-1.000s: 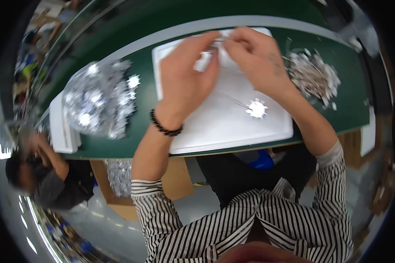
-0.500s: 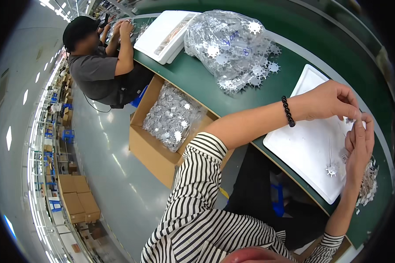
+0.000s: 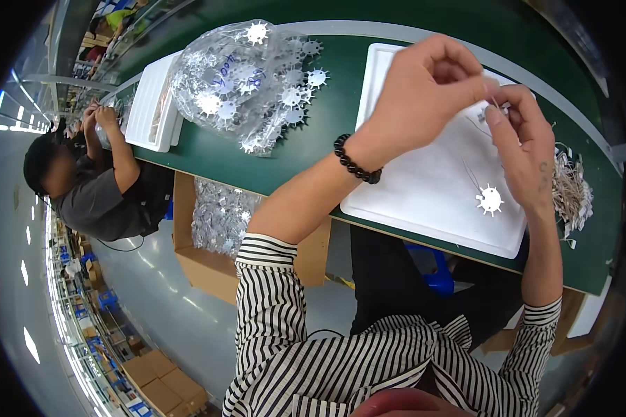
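Note:
Over the white tray (image 3: 431,208), my two hands meet fingertip to fingertip. My left hand (image 3: 424,90), with a black beaded bracelet at its wrist, is closed in a pinch at a thin wire. In my right hand (image 3: 525,149) a small white and silvery part (image 3: 485,113) is held between thumb and fingers; its exact shape is mostly hidden. A thin wire hangs below the fingers. On the tray, beside my right wrist, lies a silvery spiked disc (image 3: 490,200) with thin wires running from it.
A clear bag (image 3: 215,83) of spiked discs lies on the green table (image 3: 348,76), some spilling out. White foam boxes (image 3: 149,104) stand farther left, near a co-worker (image 3: 83,181). A bundle of wires (image 3: 570,191) lies right. Below, a cardboard box (image 3: 257,271) holds bagged discs.
The view has turned, so the table and tray appear farther left and more level. My hands remain together over the tray with fingers pinched. The disc on the tray seems to stay put.

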The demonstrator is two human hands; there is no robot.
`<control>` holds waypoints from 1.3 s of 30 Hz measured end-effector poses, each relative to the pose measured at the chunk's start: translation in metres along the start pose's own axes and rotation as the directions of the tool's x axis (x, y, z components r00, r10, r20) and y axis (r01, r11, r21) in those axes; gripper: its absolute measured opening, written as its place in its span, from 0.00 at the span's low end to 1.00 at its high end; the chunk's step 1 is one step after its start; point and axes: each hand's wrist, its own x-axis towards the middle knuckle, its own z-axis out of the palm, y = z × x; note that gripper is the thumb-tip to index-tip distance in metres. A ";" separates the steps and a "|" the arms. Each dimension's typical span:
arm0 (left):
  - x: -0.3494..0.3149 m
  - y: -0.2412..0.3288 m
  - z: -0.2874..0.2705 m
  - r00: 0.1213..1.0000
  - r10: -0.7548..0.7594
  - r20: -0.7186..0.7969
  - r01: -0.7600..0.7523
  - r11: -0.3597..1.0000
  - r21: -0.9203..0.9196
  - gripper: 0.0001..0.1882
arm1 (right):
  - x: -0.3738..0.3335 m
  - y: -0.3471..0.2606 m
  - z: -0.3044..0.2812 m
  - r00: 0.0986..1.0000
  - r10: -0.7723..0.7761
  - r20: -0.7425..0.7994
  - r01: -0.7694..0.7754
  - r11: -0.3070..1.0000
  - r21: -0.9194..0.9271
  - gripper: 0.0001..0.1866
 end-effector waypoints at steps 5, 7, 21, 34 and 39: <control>0.017 -0.005 -0.042 0.996 0.026 -0.087 -0.019 0.997 0.080 0.10 | 0.002 0.005 -0.005 0.974 -0.164 0.158 0.212 0.902 -0.375 0.06; 0.018 0.003 -0.053 1.000 -0.014 -0.007 0.016 0.971 0.239 0.11 | 0.001 0.008 -0.012 0.969 -0.158 0.190 0.228 0.872 -0.433 0.06; 0.037 -0.031 -0.144 0.982 -0.130 -0.136 0.130 -0.053 0.990 0.12 | -0.001 0.018 -0.129 0.982 0.038 -0.184 -0.158 0.690 -0.706 0.12; 0.036 -0.012 -0.127 0.955 -0.074 -0.289 0.298 0.264 0.917 0.14 | 0.020 0.074 -0.126 0.972 0.120 -0.200 -0.231 0.365 -0.902 0.12; 0.036 -0.012 -0.099 0.922 0.160 -0.353 0.227 0.515 0.827 0.15 | 0.022 0.058 -0.132 0.983 0.182 -0.021 -0.118 0.545 -0.830 0.09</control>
